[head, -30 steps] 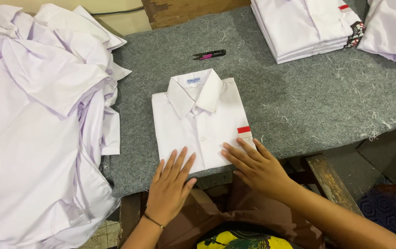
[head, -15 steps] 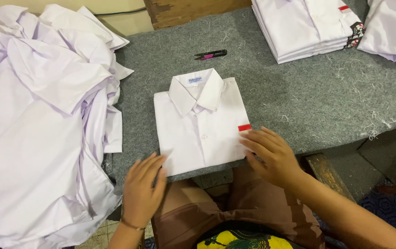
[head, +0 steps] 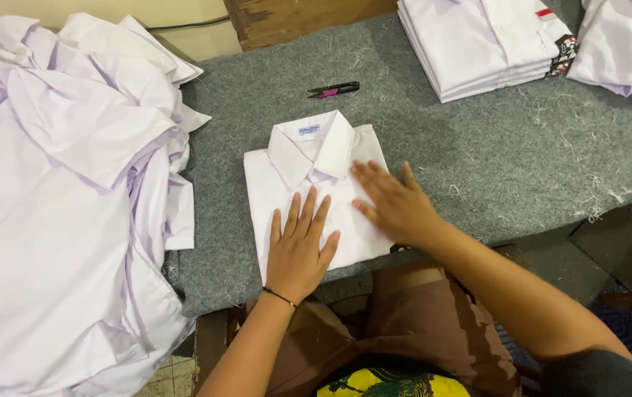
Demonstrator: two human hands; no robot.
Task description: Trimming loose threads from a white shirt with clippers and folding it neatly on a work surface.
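A folded white shirt with its collar up lies on the grey felt table in front of me. My left hand rests flat on the shirt's lower front, fingers spread. My right hand lies flat on the shirt's right side, palm down, covering the spot where a small red tag showed earlier. Neither hand grips anything.
A big heap of loose white shirts fills the left side. A stack of folded white shirts sits at the back right, with more white cloth beside it. A black and pink pen-like tool lies behind the shirt.
Both hands have moved from the near table edge up onto the folded shirt and now press flat on it. The right hand covers the red tag.
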